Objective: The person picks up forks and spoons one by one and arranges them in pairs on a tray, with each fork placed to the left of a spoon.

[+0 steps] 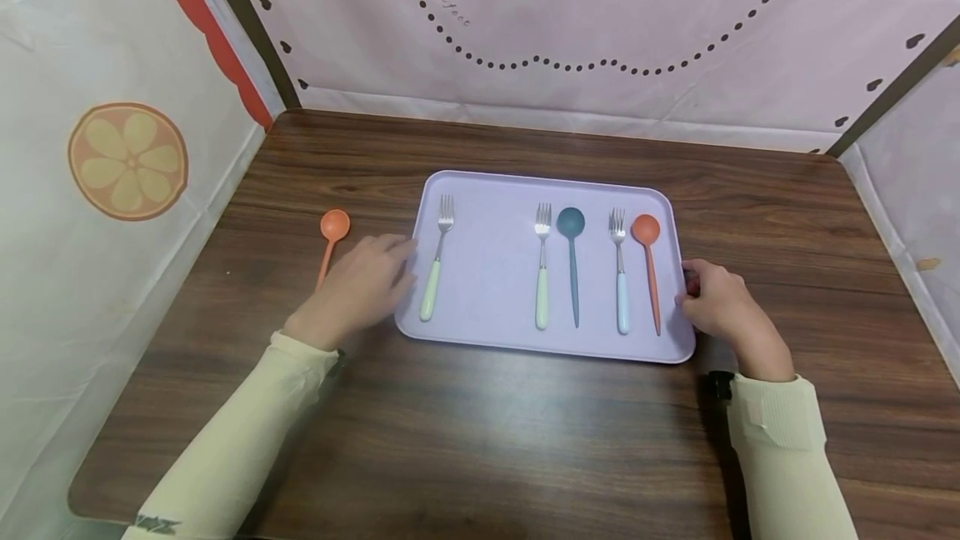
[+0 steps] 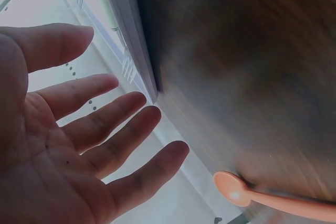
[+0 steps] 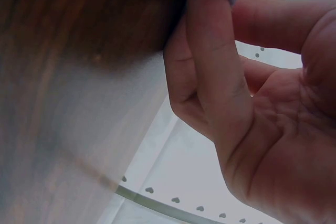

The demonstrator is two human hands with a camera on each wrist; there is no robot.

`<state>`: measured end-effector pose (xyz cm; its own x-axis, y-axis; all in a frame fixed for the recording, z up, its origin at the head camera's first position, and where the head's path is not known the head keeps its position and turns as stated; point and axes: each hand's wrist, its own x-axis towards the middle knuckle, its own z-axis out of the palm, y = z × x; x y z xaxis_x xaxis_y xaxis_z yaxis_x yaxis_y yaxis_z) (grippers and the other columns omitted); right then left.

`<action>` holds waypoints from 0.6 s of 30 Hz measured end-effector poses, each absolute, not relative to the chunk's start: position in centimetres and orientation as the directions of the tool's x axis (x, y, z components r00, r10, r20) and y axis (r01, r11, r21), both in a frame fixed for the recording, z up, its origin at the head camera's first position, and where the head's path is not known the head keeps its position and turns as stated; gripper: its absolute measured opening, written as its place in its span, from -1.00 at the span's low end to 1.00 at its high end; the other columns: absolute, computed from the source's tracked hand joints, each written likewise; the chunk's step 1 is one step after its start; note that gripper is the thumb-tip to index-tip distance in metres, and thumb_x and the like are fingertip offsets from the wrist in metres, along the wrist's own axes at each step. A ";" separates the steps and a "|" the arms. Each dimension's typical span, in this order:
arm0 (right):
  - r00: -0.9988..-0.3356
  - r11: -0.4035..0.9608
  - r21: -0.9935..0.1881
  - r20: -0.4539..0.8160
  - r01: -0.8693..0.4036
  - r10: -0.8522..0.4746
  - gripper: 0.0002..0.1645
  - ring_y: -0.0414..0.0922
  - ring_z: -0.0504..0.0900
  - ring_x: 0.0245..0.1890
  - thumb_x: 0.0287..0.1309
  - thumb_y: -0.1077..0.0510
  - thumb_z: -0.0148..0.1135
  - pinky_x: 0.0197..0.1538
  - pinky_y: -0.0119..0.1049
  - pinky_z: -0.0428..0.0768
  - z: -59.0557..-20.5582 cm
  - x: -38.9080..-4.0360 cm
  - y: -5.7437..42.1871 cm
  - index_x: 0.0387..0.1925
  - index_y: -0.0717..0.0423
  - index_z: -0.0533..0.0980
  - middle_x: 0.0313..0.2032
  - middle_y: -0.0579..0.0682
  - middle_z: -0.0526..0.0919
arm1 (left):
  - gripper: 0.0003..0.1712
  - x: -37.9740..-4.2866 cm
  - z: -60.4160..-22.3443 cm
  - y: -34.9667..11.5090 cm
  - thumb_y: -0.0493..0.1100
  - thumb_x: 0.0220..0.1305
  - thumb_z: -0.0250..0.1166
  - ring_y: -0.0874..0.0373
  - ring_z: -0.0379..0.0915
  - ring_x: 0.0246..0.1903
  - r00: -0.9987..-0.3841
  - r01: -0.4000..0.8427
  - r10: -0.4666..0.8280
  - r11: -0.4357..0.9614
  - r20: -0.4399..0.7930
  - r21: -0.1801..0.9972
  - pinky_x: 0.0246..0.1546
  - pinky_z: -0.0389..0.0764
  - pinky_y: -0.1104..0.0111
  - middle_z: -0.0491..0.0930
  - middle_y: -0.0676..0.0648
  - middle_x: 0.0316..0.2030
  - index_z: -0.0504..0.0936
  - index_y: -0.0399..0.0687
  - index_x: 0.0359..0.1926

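A lilac tray [image 1: 491, 273] lies on the table, gripped at its right edge by my right hand [image 1: 720, 297], with thumb above and fingers curled under the rim. My left hand [image 1: 362, 283] is beside the tray's left edge, fingers spread and nearly straight, holding nothing. On the tray, from left to right, are a green-handled fork [image 1: 431, 286], another green-handled fork [image 1: 542, 290], a teal spoon [image 1: 572, 225], a blue-handled fork [image 1: 622, 298] and an orange spoon [image 1: 647, 230]. A second orange spoon [image 1: 334, 226] lies on the table left of the tray, its handle partly behind my left hand.
The dark wood table [image 1: 525, 448] extends around the tray. A white cloth with an orange-slice print [image 1: 129, 161] hangs at the left. Behind the table hangs a pink printed cloth [image 1: 585, 15], and another pale cloth [image 1: 918, 182] is at the right.
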<state>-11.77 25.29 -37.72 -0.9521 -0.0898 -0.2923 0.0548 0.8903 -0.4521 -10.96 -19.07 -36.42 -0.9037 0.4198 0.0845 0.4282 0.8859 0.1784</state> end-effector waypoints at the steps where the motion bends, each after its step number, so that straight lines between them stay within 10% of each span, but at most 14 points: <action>1: -0.952 0.891 -0.451 -0.291 0.053 -0.090 -0.35 0.13 0.46 -0.24 0.10 0.28 0.05 -0.24 0.01 0.56 -37.7 -11.8 25.3 0.22 0.47 0.16 -0.16 0.35 0.47 | -0.48 -10.9 -36.4 -19.1 -0.14 0.18 0.16 -0.22 0.31 0.00 -0.905 0.424 0.415 0.887 0.087 0.180 0.05 0.36 -0.06 0.43 -0.33 0.06 0.43 -0.34 0.12; 18: -0.956 0.891 -0.451 -0.279 0.048 -0.090 -0.35 0.11 0.47 -0.27 0.10 0.28 0.06 -0.28 -0.01 0.56 -38.0 -11.8 25.5 0.21 0.46 0.17 -0.19 0.33 0.48 | -0.44 -10.5 -36.6 -20.3 -0.16 0.13 0.11 -0.31 0.29 0.01 -0.954 0.296 0.279 0.938 0.111 0.184 -0.02 0.37 -0.17 0.39 -0.41 0.06 0.40 -0.41 0.13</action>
